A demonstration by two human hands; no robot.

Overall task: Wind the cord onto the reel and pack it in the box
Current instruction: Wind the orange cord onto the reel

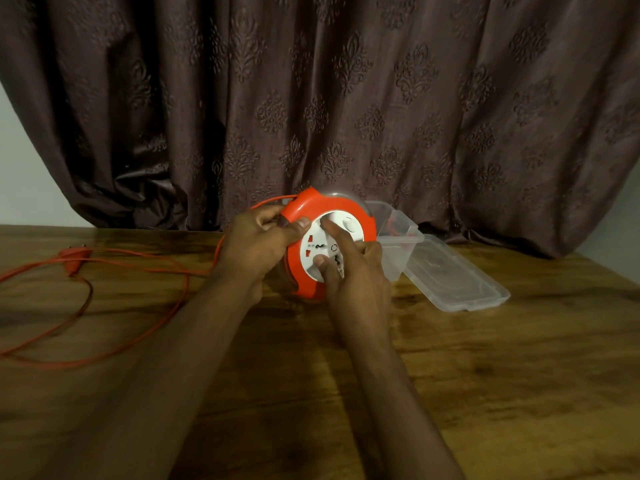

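A round orange reel (363,216) with a white socket face stands tilted on edge near the middle of the wooden table (519,375). My left hand (256,244) grips its upper left rim, thumb on the orange edge. My right hand (353,271) rests on the white centre disc, fingers pressed into it. An orange cord (138,265) runs from the reel's top left and lies in loose loops over the left of the table, ending in an orange plug (74,259). A clear plastic box (398,233) stands just right of the reel, partly hidden behind it.
The box's clear lid (457,278) lies flat to the right of the box. A dark patterned curtain (346,98) hangs right behind the table's far edge. Bare wood fills the front of the table around my forearms.
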